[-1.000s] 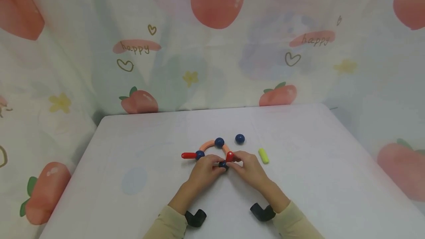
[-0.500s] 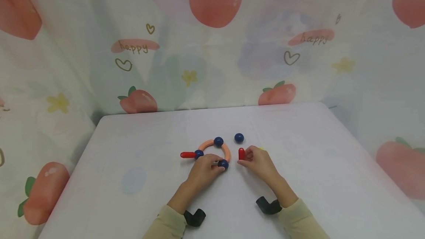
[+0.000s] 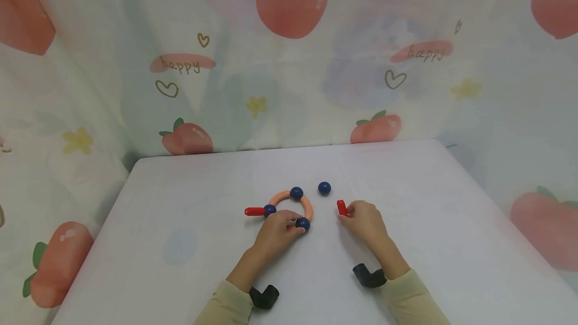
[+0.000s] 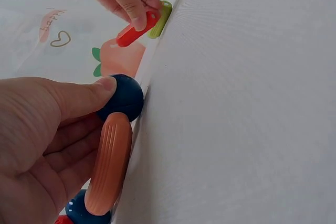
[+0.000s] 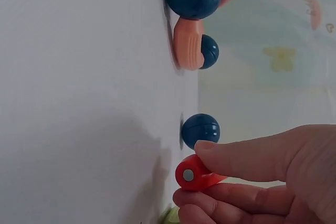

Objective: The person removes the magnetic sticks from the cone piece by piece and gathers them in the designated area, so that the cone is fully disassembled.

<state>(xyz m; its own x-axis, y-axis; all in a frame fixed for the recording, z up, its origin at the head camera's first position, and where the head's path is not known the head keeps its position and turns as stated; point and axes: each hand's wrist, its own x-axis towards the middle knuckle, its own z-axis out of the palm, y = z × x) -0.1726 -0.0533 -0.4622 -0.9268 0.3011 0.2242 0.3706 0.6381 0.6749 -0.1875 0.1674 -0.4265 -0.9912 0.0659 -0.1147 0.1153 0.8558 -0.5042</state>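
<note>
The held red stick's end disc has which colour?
Grey; the end disc shows best from the right wrist.

I look out over a white table (image 3: 420,189) with a pale blue round patch (image 3: 180,246) on its top. Behind the table I see a printed cloth (image 3: 289,79) hanging as a wall, lightly creased, and more patterned cloth along the table's left and right sides. Just above the table's far edge I see red fruits (image 3: 187,139) with green leaves; higher above the table I read "happy" (image 3: 182,63) twice, among outlined hearts (image 3: 167,89) and yellow flowers (image 3: 257,107). To me the light over the table looks dim and even.
</note>
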